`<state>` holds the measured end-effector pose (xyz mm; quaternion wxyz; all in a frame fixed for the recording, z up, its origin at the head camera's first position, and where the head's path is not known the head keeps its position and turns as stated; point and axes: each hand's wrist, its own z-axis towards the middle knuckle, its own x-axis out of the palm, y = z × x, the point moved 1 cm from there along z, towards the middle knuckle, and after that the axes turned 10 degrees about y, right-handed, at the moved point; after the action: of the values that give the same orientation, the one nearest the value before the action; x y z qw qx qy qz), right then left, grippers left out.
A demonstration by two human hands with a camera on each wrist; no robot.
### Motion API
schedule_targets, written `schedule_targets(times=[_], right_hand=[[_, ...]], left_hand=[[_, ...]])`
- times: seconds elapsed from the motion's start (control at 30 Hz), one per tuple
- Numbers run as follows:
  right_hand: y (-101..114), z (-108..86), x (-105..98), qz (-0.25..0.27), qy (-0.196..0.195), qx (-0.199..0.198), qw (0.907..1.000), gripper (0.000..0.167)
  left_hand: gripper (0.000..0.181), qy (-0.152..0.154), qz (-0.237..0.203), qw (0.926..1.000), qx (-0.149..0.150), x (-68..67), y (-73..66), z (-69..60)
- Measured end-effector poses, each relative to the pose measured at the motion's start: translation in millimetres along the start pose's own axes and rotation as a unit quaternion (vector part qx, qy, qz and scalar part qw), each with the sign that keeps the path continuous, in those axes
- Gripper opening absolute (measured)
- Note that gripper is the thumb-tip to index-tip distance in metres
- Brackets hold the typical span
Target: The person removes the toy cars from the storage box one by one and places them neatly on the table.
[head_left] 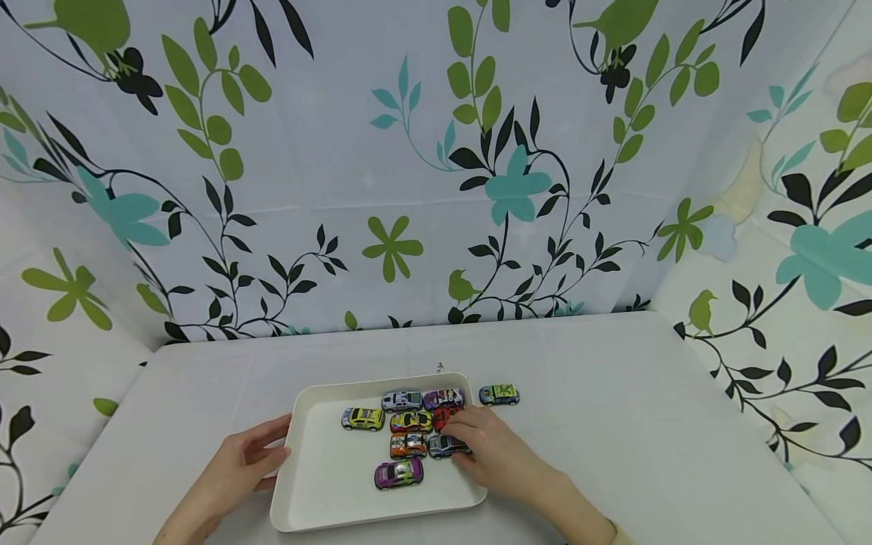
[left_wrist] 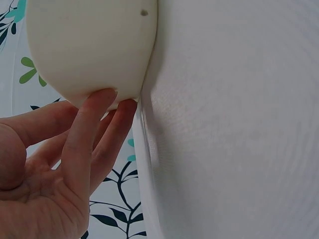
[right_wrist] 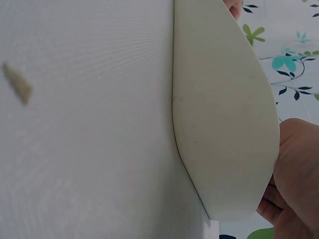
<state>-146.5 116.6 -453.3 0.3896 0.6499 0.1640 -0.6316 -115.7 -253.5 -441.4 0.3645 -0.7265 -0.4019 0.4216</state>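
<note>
A white tray [head_left: 320, 484] lies on the table with several small toy cars in it. My left hand [head_left: 238, 465] touches the tray's left side; in the left wrist view its fingertips rest against the outer wall. My right hand [head_left: 493, 450] reaches over the right rim and pinches a dark toy car [head_left: 441, 446], partly covered by the fingers. A red toy car [head_left: 444, 416] sits just beyond, also partly hidden. Beside these are an orange car [head_left: 407, 446], a yellow-and-red car [head_left: 411, 421], a silver car [head_left: 401, 401] and a purple-and-white car [head_left: 443, 398], packed close together.
A yellow-green car [head_left: 362, 418] stands left of the group and a purple-and-green car [head_left: 398, 474] in front. Outside the tray, another green-yellow car [head_left: 499, 393] sits on the white table [head_left: 599, 409]. Leaf-patterned cloth [head_left: 341, 166] hangs behind and at both sides.
</note>
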Motion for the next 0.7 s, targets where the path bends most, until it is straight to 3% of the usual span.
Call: schedule_targets(times=[0.7], right_hand=[[-1.3,0.5,1.7,-0.002,-0.008,-0.005,1.0000,0.031]], left_hand=[[0.060,0.000,-0.001,1.0000,-0.006,-0.4,-1.4,-0.2]])
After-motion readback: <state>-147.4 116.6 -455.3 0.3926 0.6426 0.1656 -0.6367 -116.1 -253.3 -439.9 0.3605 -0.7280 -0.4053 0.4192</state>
